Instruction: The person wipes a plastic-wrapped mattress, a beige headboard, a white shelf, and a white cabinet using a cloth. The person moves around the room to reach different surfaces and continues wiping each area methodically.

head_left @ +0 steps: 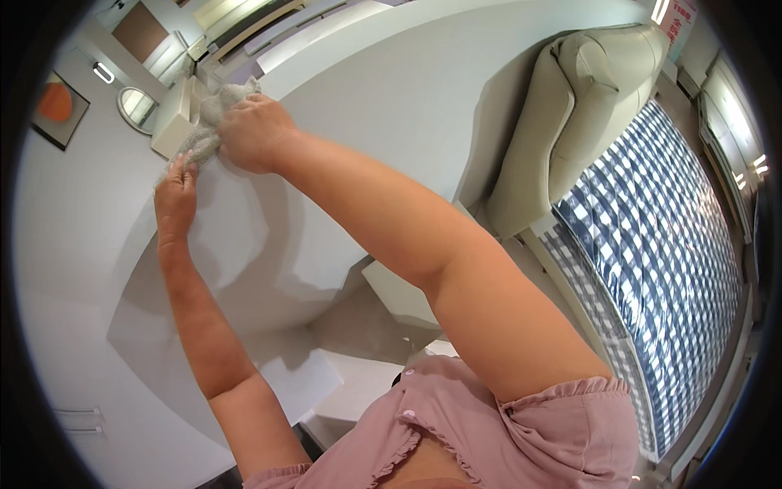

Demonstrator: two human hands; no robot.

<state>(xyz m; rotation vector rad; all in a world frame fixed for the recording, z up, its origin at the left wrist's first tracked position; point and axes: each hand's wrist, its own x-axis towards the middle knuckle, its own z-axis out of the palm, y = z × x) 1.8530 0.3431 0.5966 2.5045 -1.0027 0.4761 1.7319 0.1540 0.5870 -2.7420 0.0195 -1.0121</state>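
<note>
rough cloth (204, 140), smooth matt wall (383, 114)

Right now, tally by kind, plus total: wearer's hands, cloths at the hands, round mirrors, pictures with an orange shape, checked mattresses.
Left hand and right hand: 2
Grey cloth: 1
Round mirror: 1
Framed picture with orange shape: 1
Blue-and-white checked mattress: 1
Total: 6

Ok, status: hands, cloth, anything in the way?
Right hand gripping grey cloth; left hand at its lower end, grip unclear. Cloth bunched. Pale box-shaped unit beside it, contact unclear.
</note>
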